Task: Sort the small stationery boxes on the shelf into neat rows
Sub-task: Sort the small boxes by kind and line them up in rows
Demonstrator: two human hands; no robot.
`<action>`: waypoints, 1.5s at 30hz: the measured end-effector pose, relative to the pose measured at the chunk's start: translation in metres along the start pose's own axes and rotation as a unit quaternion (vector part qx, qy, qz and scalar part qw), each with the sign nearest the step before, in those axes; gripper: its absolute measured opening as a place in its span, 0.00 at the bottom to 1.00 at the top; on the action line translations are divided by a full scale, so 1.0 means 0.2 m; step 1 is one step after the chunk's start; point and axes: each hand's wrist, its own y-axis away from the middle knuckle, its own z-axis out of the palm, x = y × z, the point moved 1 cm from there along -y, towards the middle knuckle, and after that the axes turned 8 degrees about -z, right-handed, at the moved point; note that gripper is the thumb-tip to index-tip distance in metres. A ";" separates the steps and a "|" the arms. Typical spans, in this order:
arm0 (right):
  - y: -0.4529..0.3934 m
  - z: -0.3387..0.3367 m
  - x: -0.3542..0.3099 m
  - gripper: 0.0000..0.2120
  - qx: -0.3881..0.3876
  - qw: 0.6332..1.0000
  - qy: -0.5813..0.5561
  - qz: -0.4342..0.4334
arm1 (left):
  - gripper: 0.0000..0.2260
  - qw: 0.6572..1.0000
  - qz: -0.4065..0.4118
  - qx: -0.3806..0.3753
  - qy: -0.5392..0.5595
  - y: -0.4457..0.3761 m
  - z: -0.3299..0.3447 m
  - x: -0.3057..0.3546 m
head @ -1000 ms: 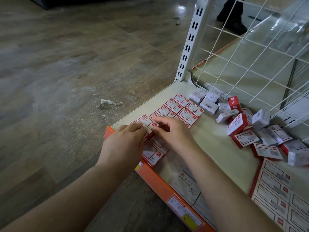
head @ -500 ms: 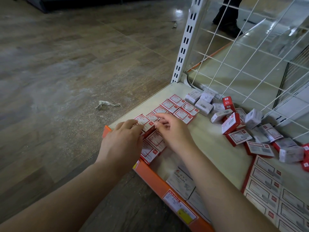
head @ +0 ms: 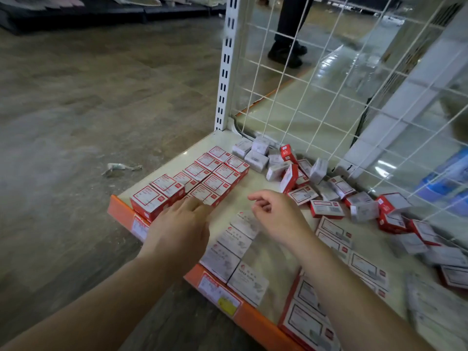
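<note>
The right hand (head: 276, 216) has come off the red boxes and now hangs loosely curled, empty, over the bare shelf (head: 255, 183). The left hand (head: 179, 224) lies flat, fingertips touching the near end of the tidy rows (head: 195, 181). That block looks finished; the jumbled pile (head: 336, 193) by the wire grid (head: 329, 84) is probably next.

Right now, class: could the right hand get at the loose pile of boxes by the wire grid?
Probably yes. The right hand hangs empty above bare shelf, and nothing stands between it and the loose pile.
</note>
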 end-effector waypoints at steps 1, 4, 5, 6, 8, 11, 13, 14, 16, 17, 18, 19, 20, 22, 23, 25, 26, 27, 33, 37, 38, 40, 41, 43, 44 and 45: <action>0.03 -0.03 0.02 0.12 0.000 1.000 0.013 0.002 | 0.18 1.000 0.011 -0.008 -0.002 0.00 0.01 0.04; 0.10 -0.11 0.10 0.12 0.001 0.999 0.036 0.014 | 0.18 0.999 0.033 -0.029 -0.010 0.00 0.05 0.15; 0.13 -0.13 0.13 0.12 0.004 0.999 0.039 0.023 | 0.17 0.999 0.033 -0.036 -0.010 -0.01 0.07 0.18; 0.16 -0.16 0.16 0.12 0.008 0.999 0.043 0.033 | 0.17 0.998 0.033 -0.044 -0.011 -0.01 0.09 0.21; 0.21 -0.20 0.21 0.12 0.024 0.997 0.053 0.049 | 0.17 0.997 0.047 -0.060 -0.028 -0.01 0.12 0.28; 0.26 -0.26 0.27 0.13 0.047 0.994 0.056 0.079 | 0.18 0.993 0.067 -0.087 -0.051 -0.02 0.18 0.35; 0.27 -0.29 0.29 0.14 0.053 0.993 0.058 0.093 | 0.17 0.992 0.066 -0.095 -0.058 -0.04 0.20 0.37; 0.27 -0.30 0.30 0.15 0.056 0.992 0.065 0.096 | 0.16 0.992 0.063 -0.095 -0.061 -0.05 0.22 0.37; 0.24 -0.32 0.31 0.16 0.067 0.990 0.077 0.095 | 0.15 0.992 0.055 -0.095 -0.068 -0.08 0.23 0.39; 0.22 -0.32 0.32 0.17 0.074 0.990 0.080 0.092 | 0.15 0.991 0.053 -0.097 -0.077 -0.09 0.23 0.39; 0.20 -0.33 0.33 0.17 0.081 0.990 0.077 0.086 | 0.15 0.990 0.054 -0.099 -0.090 -0.11 0.23 0.40; 0.17 -0.33 0.33 0.17 0.086 0.991 0.071 0.079 | 0.14 0.988 0.054 -0.102 -0.102 -0.12 0.23 0.41; 0.14 -0.33 0.33 0.17 0.087 0.992 0.063 0.072 | 0.14 0.987 0.053 -0.104 -0.109 -0.14 0.22 0.42; 0.08 -0.33 0.32 0.17 0.087 0.993 0.052 0.063 | 0.15 0.987 0.047 -0.107 -0.114 -0.17 0.21 0.43; 0.04 -0.33 0.32 0.17 0.088 0.993 0.048 0.060 | 0.15 0.986 0.043 -0.109 -0.116 -0.20 0.21 0.44; -0.03 -0.33 0.31 0.19 0.085 0.994 0.041 0.057 | 0.16 0.986 0.036 -0.112 -0.121 -0.23 0.21 0.46; -0.06 -0.33 0.30 0.20 0.083 0.994 0.041 0.053 | 0.16 0.985 0.036 -0.111 -0.125 -0.23 0.21 0.46; -0.09 -0.33 0.30 0.21 0.078 0.995 0.048 0.049 | 0.16 0.985 0.037 -0.109 -0.128 -0.24 0.21 0.46; -0.18 -0.32 0.30 0.26 0.044 0.992 0.116 0.026 | 0.15 0.988 0.046 -0.093 -0.115 -0.23 0.21 0.45; -0.21 -0.30 0.30 0.23 0.046 0.991 0.121 0.025 | 0.11 0.989 0.058 -0.092 -0.102 -0.22 0.21 0.45; -0.21 -0.30 0.29 0.22 0.058 0.990 0.125 0.028 | 0.11 0.989 0.057 -0.092 -0.100 -0.22 0.21 0.44; -0.21 -0.30 0.29 0.19 0.072 0.988 0.137 0.027 | 0.11 0.990 0.054 -0.089 -0.097 -0.21 0.22 0.44; -0.21 -0.30 0.29 0.18 0.072 0.987 0.144 0.025 | 0.11 0.990 0.053 -0.089 -0.098 -0.20 0.22 0.43; -0.21 -0.30 0.28 0.17 0.066 0.986 0.155 0.019 | 0.11 0.989 0.054 -0.094 -0.099 -0.19 0.21 0.43; -0.22 -0.31 0.27 0.16 0.064 0.985 0.158 0.015 | 0.11 0.989 0.057 -0.097 -0.101 -0.19 0.21 0.43; -0.22 -0.31 0.26 0.16 0.064 0.985 0.161 0.014 | 0.12 0.988 0.059 -0.098 -0.103 -0.19 0.21 0.43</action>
